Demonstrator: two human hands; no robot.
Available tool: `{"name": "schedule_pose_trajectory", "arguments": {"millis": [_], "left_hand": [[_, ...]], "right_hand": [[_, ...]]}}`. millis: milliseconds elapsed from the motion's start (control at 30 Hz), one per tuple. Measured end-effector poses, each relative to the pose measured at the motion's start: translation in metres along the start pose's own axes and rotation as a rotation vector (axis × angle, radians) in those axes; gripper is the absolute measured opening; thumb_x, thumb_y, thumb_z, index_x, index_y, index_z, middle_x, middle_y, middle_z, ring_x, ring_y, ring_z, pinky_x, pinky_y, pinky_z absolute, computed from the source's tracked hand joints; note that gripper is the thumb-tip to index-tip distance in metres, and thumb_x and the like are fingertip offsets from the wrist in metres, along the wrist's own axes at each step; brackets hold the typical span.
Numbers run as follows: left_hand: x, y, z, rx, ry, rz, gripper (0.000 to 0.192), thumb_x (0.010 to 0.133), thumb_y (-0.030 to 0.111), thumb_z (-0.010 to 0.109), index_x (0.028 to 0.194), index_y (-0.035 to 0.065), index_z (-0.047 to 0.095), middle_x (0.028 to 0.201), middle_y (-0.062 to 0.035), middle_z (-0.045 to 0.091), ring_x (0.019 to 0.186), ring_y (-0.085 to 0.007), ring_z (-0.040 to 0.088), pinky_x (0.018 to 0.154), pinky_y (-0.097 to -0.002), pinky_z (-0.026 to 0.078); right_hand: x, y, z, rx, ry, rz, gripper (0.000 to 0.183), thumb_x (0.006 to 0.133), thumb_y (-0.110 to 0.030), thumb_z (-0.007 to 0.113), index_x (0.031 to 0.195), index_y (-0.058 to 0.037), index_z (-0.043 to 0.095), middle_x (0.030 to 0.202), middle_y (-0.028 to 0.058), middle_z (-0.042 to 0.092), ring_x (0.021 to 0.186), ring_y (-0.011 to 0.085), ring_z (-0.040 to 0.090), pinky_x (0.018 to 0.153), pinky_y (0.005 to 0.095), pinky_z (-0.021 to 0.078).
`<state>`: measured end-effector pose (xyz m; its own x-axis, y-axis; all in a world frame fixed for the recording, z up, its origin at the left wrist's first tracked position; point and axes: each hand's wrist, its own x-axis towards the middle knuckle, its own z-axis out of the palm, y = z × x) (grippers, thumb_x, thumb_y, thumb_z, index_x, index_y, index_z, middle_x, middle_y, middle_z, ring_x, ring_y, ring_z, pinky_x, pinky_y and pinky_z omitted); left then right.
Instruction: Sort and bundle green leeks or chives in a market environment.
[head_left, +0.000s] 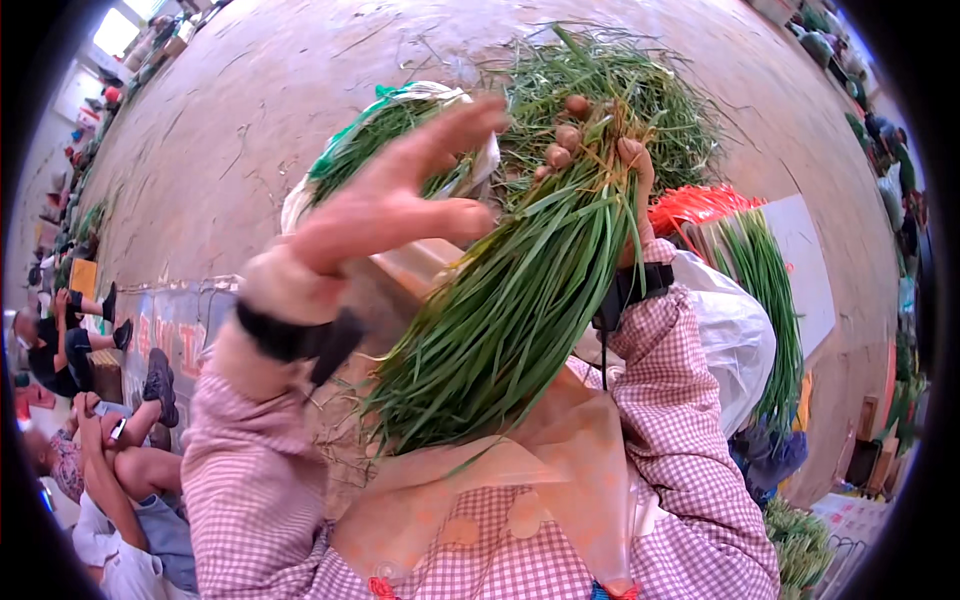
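Observation:
My right hand (636, 161) grips a thick bunch of long green leaves (517, 300), which look like chives, near its pale stem end. Its fingertips show on the left side of the bunch and the thumb on the right. The leaves hang down over a translucent plastic apron (585, 442) on my lap. To the left of the bunch is my left hand (397, 199), blurred, with its fingers and thumb spread and nothing in it. Both wrists wear black bands.
A heap of loose leaves (615, 67) lies on the floor ahead, beside an open white and green sack (330, 157) of greens. Red ties (705, 206), another bunch of leaves (772, 300) and a white plastic bag (727, 330) are at right. People sit at far left.

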<state>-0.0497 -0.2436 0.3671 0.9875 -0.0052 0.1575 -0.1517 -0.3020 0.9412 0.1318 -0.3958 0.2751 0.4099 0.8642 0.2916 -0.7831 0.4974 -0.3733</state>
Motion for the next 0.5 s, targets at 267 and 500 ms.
{"name": "schedule_pose_trajectory", "arguments": {"millis": [267,500], "left_hand": [[-0.086,-0.068,0.096,-1.131,0.135,-0.572,0.084,0.085,0.067,0.043,0.137,0.0014,0.037,0.128,-0.0094,0.053,0.111,-0.0192,0.054,0.095,-0.033,0.045],[-0.08,-0.041,0.103,-1.028,0.352,-0.526,0.088,0.079,0.057,0.064,0.139,0.0002,0.033,0.13,-0.0089,0.049,0.117,-0.0162,0.048,0.098,-0.0309,0.041]], "right_hand": [[-0.015,0.013,-0.016,-0.003,0.08,-0.043,0.063,0.088,-0.041,0.049,0.137,-0.0035,0.035,0.102,0.0165,0.06,0.089,0.0289,0.062,0.079,0.0442,0.0551],[-0.045,0.03,-0.035,-0.242,0.682,0.159,0.069,0.082,-0.068,0.049,0.119,-0.0091,0.052,0.097,0.0026,0.062,0.081,0.0152,0.062,0.07,0.034,0.0547]]}}
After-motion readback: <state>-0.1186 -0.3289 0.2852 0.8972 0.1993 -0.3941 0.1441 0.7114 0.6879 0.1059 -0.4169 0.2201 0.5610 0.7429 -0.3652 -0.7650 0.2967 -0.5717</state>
